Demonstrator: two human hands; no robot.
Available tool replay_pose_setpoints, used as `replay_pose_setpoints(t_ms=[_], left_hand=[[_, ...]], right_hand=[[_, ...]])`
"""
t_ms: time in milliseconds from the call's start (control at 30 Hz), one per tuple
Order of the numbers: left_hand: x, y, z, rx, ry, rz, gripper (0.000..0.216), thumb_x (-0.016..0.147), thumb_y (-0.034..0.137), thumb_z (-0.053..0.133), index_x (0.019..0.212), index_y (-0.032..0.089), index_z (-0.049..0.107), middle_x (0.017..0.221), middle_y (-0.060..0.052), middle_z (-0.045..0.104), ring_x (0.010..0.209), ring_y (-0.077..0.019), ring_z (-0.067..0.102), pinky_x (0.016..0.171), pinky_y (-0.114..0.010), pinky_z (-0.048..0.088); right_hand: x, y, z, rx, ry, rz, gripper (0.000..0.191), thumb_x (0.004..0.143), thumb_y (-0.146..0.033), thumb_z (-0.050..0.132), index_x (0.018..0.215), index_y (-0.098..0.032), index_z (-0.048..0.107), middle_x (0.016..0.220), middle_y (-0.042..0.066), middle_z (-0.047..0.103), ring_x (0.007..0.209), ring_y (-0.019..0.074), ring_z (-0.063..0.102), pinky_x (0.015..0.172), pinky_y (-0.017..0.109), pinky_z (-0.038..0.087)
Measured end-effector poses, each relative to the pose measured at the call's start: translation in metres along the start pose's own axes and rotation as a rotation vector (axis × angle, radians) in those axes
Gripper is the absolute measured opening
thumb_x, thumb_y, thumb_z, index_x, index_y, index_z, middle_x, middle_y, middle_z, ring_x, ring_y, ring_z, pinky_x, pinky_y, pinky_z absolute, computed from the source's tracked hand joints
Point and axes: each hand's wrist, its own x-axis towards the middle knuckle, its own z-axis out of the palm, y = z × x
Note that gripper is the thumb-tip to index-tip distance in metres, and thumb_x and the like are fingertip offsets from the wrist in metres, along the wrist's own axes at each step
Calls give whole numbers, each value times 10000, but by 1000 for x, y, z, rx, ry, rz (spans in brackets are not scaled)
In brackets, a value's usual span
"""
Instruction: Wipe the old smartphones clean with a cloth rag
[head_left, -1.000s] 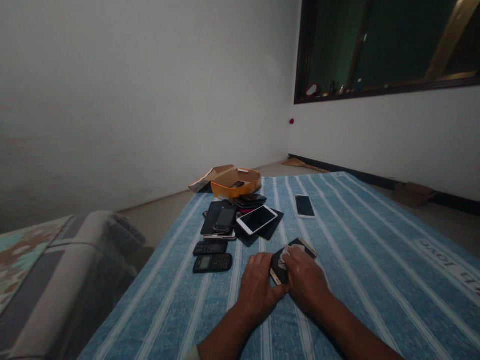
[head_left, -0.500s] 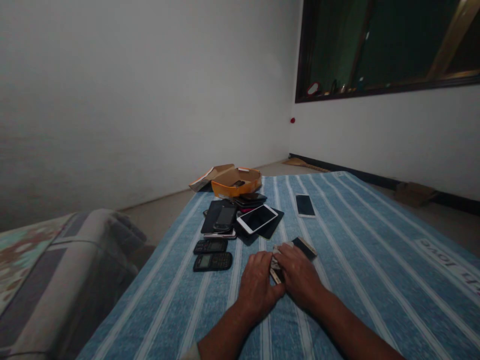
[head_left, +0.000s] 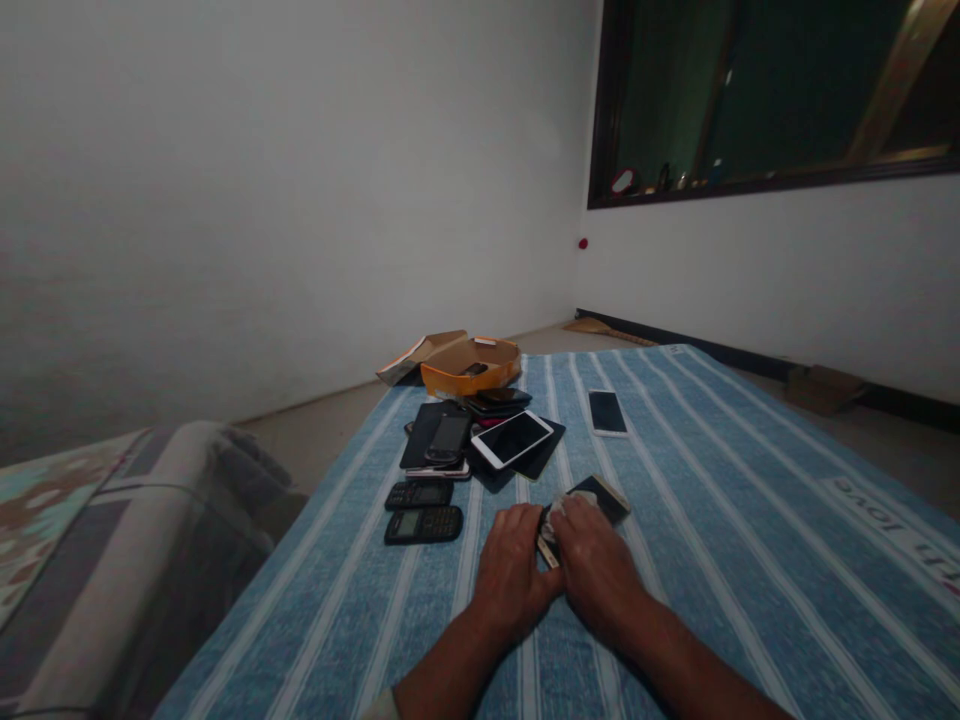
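A dark smartphone (head_left: 600, 493) with a gold edge lies on the blue striped cloth (head_left: 712, 480) in front of me. My left hand (head_left: 514, 575) rests on the cloth and steadies the phone's near end with curled fingers. My right hand (head_left: 596, 565) presses a small pale cloth wad (head_left: 559, 515) onto the phone's screen, fingers closed over it. Most of the phone is hidden under both hands.
Beyond my hands lies a pile of phones (head_left: 480, 435), with a white-framed one (head_left: 513, 438) on top, and two black keypad phones (head_left: 421, 510) to the left. A lone smartphone (head_left: 607, 412) lies farther right. An open orange box (head_left: 469, 365) sits at the far edge.
My right hand has slid the pale cloth wad back along the phone toward my left hand, uncovering more of the phone's far end. The left hand has barely moved.
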Motion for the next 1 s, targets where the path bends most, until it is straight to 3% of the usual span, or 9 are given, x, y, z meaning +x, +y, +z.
replay_pose_setpoints(t_ms=[200,367,600,833,1000], left_hand=[[0,0,1,6,11,13,336,748,279,671,1059,176,596,1020,-90,655,948,-286,576,862,-440,491],[1,4,-2,-1,-6,-15,334,718,257,686,1033,193,597,1018,-77,647,959,-284,573,852,-426,490],[0,1,1,-21,-6,-13,327,732,241,661,1049,191,599,1035,-86,655,972,-296,572,880,-448,483],[1,3,-2,-1,-4,-17,361,712,270,702,1045,173,600,1026,-92,654,955,-293,575,864,-436,495],[0,-4,4,-10,26,42,368,778,292,655,1110,147,589,1063,-124,658,971,-300,577,888,-458,492]], right_hand=[[13,3,-8,116,-61,-35,344,950,-121,462,1236,-158,651,1354,126,601,1303,270,506,1132,417,356],[10,5,-10,62,-55,48,347,929,-95,486,1240,-104,641,1368,178,575,1320,294,487,1131,433,359],[5,3,-4,132,-40,-96,383,944,-127,489,1308,-143,609,1374,154,577,1316,258,488,1148,422,335],[10,1,-13,15,-65,46,326,935,-117,506,1220,-134,663,1337,174,598,1277,298,526,1091,426,407],[4,-6,-8,97,-60,-55,403,924,-102,510,1310,-151,611,1371,141,584,1314,284,492,1129,431,367]])
